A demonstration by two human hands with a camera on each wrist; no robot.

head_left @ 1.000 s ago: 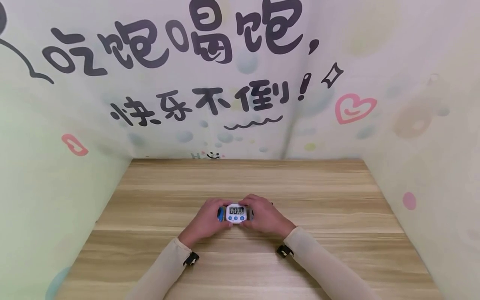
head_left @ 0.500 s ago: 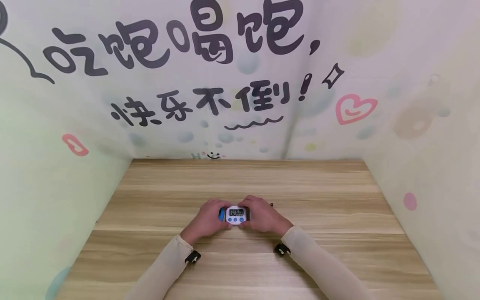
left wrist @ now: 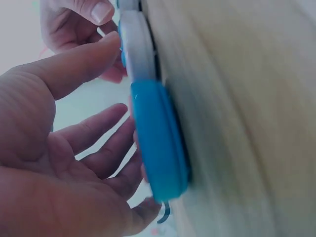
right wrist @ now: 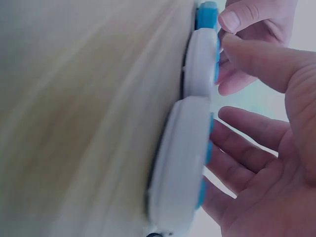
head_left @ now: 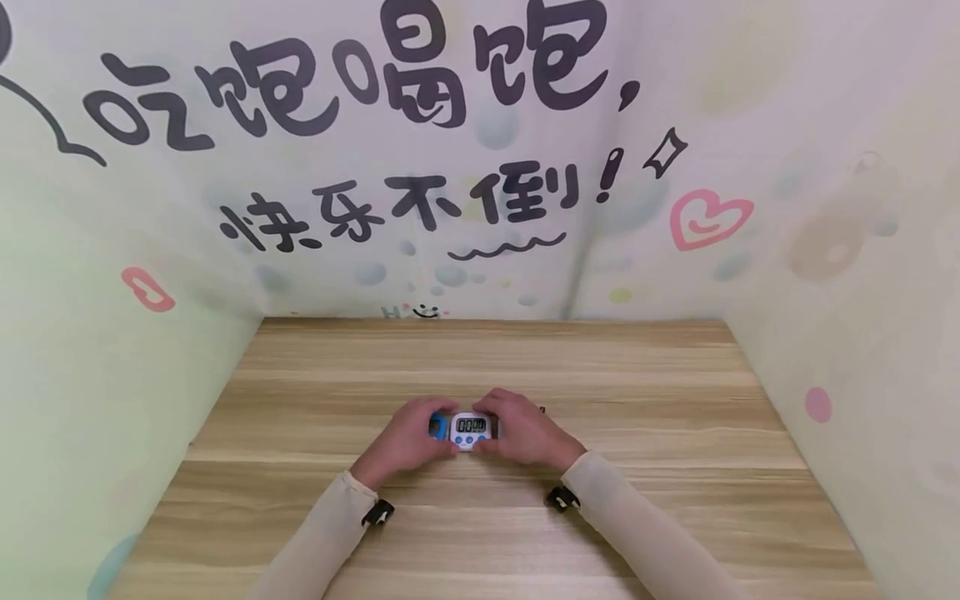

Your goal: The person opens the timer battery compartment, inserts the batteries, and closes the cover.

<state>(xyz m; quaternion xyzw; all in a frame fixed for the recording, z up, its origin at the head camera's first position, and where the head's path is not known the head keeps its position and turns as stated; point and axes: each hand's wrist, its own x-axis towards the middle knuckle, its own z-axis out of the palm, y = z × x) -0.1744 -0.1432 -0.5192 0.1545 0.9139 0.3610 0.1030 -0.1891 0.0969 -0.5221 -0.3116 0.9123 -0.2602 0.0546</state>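
One white timer (head_left: 471, 428) lies face up mid-row on the wood table (head_left: 480, 358), digits showing. Blue timer (left wrist: 158, 143) just left, second white timer (right wrist: 180, 163) just right. Left hand (head_left: 405, 433) spans the blue one, right hand (head_left: 527, 427) the second white. Both hands: fingers loosely extended, not clasping. Fingertip contact: can't tell. Beyond: printed wall (head_left: 480, 287).

Setting is recorded as a small booth, kind of premises undetermined: the wood-grain tabletop (head_left: 637, 375) is enclosed left, right and far by pale walls (head_left: 60, 375), the far one printed with large Chinese lettering (head_left: 416, 181).
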